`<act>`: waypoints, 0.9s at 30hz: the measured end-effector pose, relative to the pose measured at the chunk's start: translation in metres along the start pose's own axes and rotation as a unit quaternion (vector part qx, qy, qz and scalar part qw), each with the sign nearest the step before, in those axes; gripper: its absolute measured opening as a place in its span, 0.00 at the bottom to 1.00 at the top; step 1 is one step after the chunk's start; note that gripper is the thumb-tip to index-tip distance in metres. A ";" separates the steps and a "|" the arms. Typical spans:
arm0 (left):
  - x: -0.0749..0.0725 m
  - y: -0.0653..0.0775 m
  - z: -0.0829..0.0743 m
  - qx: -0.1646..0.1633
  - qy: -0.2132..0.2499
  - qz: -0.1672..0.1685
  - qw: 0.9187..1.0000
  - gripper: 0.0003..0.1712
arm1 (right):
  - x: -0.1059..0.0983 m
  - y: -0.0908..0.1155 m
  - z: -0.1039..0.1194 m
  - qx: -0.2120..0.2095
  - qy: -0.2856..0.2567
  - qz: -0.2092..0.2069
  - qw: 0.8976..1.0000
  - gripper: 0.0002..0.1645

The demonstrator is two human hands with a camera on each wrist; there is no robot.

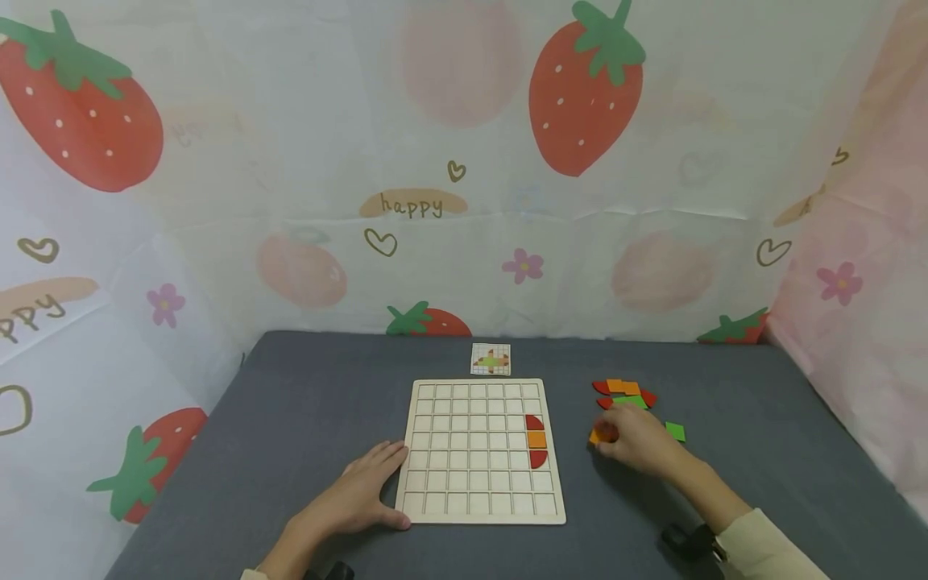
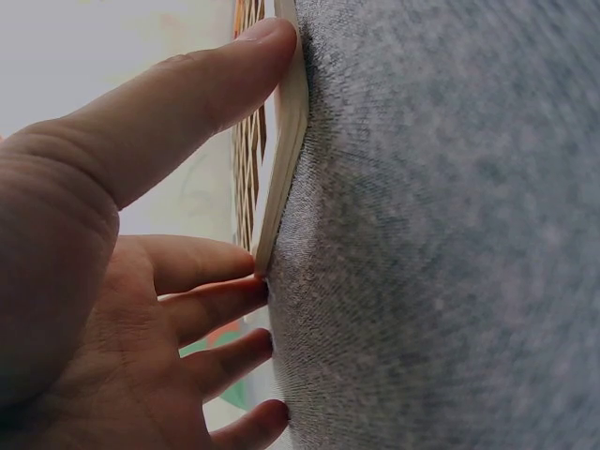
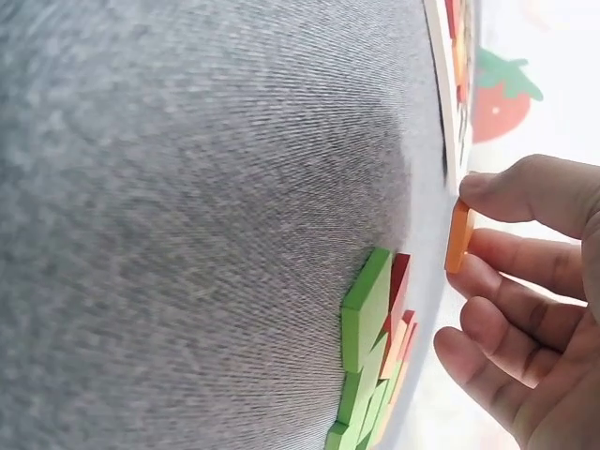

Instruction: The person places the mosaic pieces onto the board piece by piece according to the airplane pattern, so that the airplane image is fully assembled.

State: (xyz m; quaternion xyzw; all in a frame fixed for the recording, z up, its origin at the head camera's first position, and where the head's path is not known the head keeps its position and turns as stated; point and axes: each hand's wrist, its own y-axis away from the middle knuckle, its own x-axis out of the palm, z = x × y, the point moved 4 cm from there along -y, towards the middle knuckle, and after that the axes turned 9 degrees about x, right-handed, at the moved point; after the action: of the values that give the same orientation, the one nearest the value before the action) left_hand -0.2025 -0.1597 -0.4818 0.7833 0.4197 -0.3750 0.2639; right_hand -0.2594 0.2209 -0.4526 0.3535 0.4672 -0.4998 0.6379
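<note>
Right of the board [image 1: 478, 519] and well clear of it, the right hand [image 1: 638, 439] pinches an orange tile [image 3: 458, 234], with the board lying to that hand's left, while the left hand [image 1: 360, 487], fingers spread, touches the board's left side.

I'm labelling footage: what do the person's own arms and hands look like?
The left hand and right hand are ungloved. The right sleeve is pale cream; only a sliver of the left sleeve shows, also pale. The right wrist device is black; the left wrist device, partly cut off, looks dark.
</note>
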 end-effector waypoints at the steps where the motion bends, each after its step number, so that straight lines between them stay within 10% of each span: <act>1: 0.000 0.000 0.000 0.000 -0.001 0.000 1.000 0.60 | 0.000 0.000 0.000 0.000 0.001 -0.001 1.000 0.13; 27: 0.000 0.000 0.000 0.004 0.002 -0.001 1.000 0.60 | 0.002 -0.015 0.028 -0.030 0.004 -0.017 0.999 0.11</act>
State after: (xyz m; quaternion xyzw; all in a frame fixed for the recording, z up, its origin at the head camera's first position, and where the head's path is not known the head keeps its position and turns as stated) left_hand -0.2028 -0.1595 -0.4823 0.7847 0.4193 -0.3752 0.2600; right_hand -0.2675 0.1908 -0.4459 0.3283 0.4903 -0.4951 0.6377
